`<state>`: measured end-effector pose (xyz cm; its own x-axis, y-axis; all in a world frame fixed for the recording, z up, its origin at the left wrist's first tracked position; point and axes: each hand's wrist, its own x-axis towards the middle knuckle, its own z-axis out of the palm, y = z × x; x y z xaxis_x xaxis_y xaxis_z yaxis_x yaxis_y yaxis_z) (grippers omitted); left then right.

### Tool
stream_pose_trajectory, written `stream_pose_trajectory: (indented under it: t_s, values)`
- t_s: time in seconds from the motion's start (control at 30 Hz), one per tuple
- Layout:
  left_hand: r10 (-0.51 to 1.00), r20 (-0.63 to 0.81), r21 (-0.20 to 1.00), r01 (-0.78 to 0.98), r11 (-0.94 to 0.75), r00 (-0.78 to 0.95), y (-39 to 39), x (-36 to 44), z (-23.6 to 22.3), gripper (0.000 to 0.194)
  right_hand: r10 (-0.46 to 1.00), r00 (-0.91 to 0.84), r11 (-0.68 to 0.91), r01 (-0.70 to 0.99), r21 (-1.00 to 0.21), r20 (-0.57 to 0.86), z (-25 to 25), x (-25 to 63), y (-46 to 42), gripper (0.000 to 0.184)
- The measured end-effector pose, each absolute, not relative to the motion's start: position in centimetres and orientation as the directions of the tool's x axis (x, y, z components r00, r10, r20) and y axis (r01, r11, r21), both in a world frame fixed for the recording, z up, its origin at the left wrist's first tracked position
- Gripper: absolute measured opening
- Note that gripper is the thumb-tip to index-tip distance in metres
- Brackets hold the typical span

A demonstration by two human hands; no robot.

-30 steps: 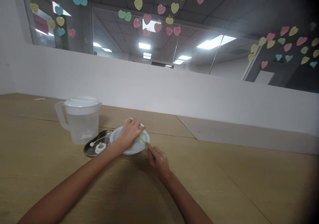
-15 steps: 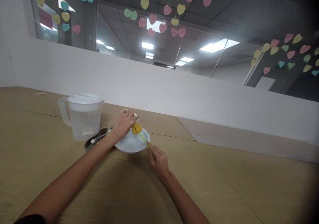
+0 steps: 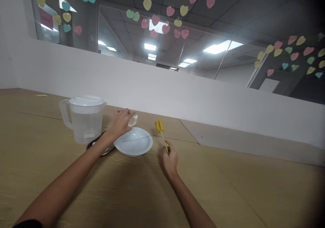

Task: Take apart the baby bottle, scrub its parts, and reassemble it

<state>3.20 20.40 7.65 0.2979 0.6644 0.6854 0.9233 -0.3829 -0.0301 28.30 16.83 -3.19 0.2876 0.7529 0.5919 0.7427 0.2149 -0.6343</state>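
A sponge brush with a yellow head (image 3: 159,126) and a thin green handle is in my right hand (image 3: 170,157), whose fingers are closed around the handle. The brush head points up and away, right of the white bowl (image 3: 133,150) and apart from it. Over the bowl's far left rim, my left hand (image 3: 122,122) is closed on a small white cup (image 3: 133,120); the hand covers much of the cup. Below my left wrist lies a dark metal tray (image 3: 108,150), partly hidden by the forearm, with something small and white in it.
A clear plastic pitcher (image 3: 87,123) with a white lid stands left of the tray, its handle to the left. A thin flat piece (image 3: 41,95) lies at the table's far left. Behind the wooden table (image 3: 215,184) runs a white wall (image 3: 152,86) below glass panes.
My right hand has drawn the sponge brush away from the white cup, to the right and clear of the bowl. My left hand has shifted slightly left with the cup.
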Motion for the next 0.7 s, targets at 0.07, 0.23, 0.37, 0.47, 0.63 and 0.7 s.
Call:
stream_pose_trajectory:
  t_s: [0.07,0.23,0.37,0.47,0.63,0.7]
  values:
    - [0.71,0.661,0.088,0.915,-0.395,0.243,19.7,3.7,8.5,0.056,0.834,0.287,0.048,0.813,-0.581,0.471,-3.1,28.4,16.9,0.039]
    - [0.809,0.503,0.261,0.839,-0.477,0.304,16.7,5.0,10.5,0.079,0.95,0.099,-0.003,0.951,-0.308,0.297,-3.2,27.8,16.5,0.037]
    - [0.783,0.336,0.287,0.735,-0.614,0.523,14.4,6.1,10.9,0.083,0.953,0.02,0.051,0.972,-0.228,0.301,-3.0,27.2,16.2,0.029]
    - [0.697,0.204,0.27,0.644,-0.715,0.688,13.5,7.1,10.3,0.07,0.961,0.007,0.058,0.973,-0.224,0.278,-2.8,27.1,16.1,0.025]
    - [0.601,0.094,0.211,0.574,-0.791,0.794,13.8,8.6,8.6,0.035,0.972,0.01,0.039,0.978,-0.204,0.236,-2.4,27.0,16.0,0.03]
    - [0.576,0.076,0.195,0.554,-0.809,0.814,14.3,8.7,8.0,0.035,0.974,0.02,0.026,0.98,-0.198,0.225,-2.3,26.9,15.9,0.03]
